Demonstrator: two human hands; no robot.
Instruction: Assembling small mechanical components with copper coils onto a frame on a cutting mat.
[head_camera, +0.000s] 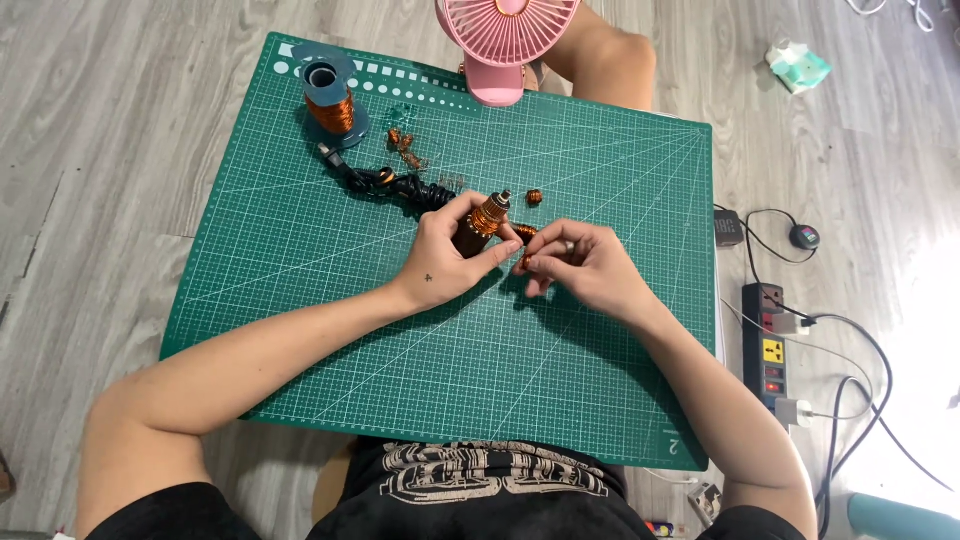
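Note:
My left hand (448, 255) grips a small motor rotor wound with copper wire (487, 217), held upright over the green cutting mat (300, 260). My right hand (580, 265) is right beside it, pinching a bit of copper wire (524, 236) that runs from the rotor. Both hands nearly touch at the mat's middle. A small copper coil piece (534, 197) lies just behind the rotor.
A spool of copper wire (331, 103) stands at the mat's far left, with copper scraps (405, 147) and a black coiled cable (390, 185) nearby. A pink fan (503, 45) sits at the far edge. A power strip (771, 345) with plugs lies on the floor to the right.

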